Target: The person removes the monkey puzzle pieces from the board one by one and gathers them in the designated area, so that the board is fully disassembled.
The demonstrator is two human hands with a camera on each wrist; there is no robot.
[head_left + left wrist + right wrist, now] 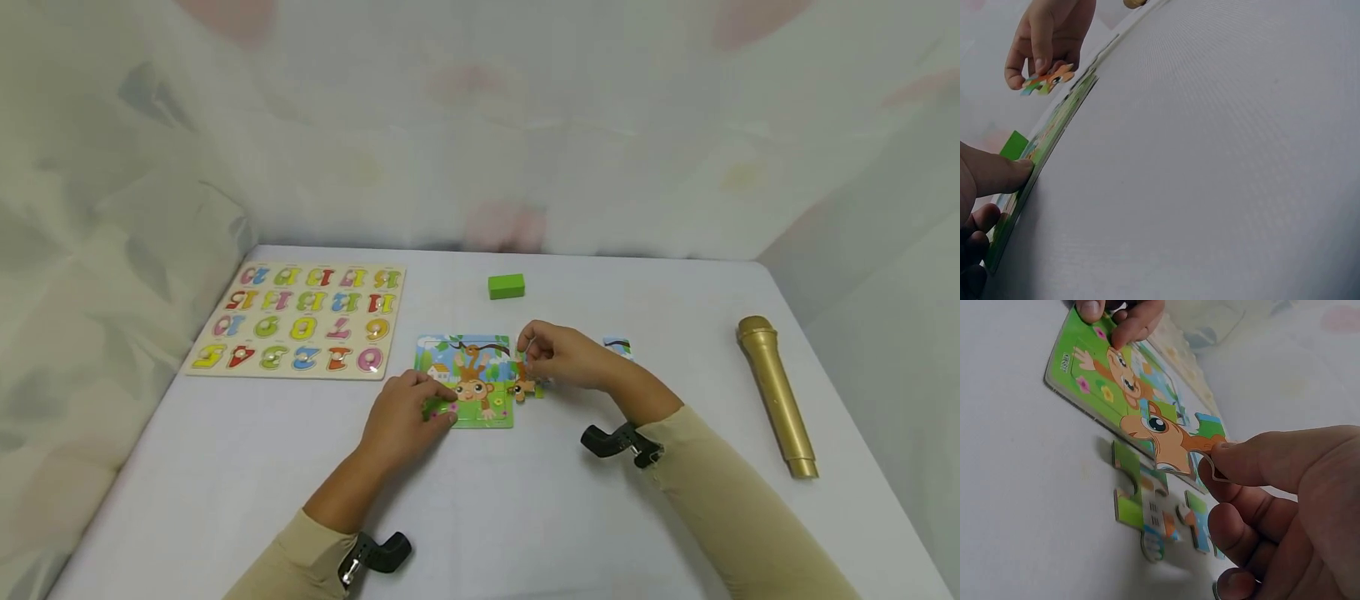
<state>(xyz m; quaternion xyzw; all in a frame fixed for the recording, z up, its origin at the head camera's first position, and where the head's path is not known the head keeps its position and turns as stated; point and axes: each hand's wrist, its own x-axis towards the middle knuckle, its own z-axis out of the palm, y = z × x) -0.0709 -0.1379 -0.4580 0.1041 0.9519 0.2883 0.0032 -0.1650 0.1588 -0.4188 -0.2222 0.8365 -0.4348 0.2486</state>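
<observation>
The right hand (562, 354) pinches a puzzle piece (1163, 437) showing an animal's eye and orange-brown face, held in the air beside the puzzle board's right edge. Loose pieces (1127, 509) lie on the table below it in the right wrist view. The puzzle board (487, 412) shows a monkey hanging over green grass. Fingers of the left hand (405, 417) rest on the board's left part, the thumb on its near left area; in the left wrist view the thumb (1007, 174) presses on the board's edge.
A number board (288, 340) lies at the left, a green block (506, 287) behind the puzzle, and a gold microphone-shaped object (778, 400) at the right. Another piece (618, 346) lies beyond the right forearm. Cloth walls surround the white table (525, 517).
</observation>
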